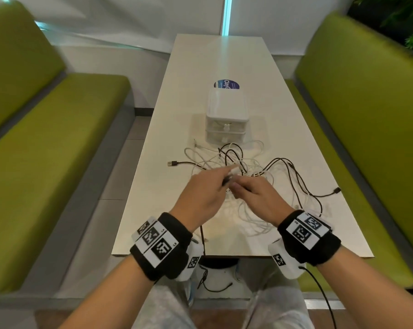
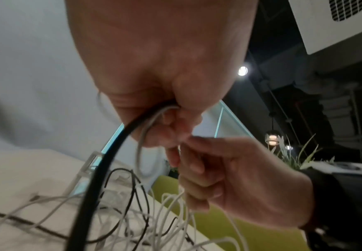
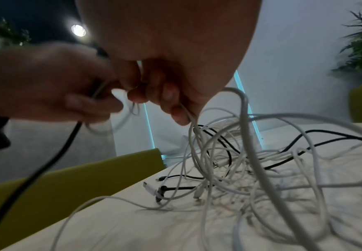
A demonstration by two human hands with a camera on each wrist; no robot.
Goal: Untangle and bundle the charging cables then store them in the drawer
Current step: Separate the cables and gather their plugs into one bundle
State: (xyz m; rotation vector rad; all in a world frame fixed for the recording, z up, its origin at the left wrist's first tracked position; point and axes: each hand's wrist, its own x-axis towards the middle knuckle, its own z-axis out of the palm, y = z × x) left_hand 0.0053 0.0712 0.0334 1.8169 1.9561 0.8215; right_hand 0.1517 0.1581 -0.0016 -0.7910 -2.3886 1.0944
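**Mid-tangle, both hands pinching strands**

The worktop (image 1: pixel 295 129) is smooth and pale. Nearest me from the drawer unit (image 1: pixel 225 116), a white boxy plastic thing with both drawers closed, sprawls the cable tangle (image 1: pixel 250 167): thin, limp, rubbery white loops crossed by stiffer black cord. My left hand (image 1: pixel 202 195) has its fingers closed around a black cable (image 2: pixel 102 169) and a white strand; my right hand (image 1: pixel 260 198) pinches a white cable (image 3: pixel 191 118). If I pull hard, I think the loops will cinch into knots, or the plugs will snag and drag the heap off the edge.
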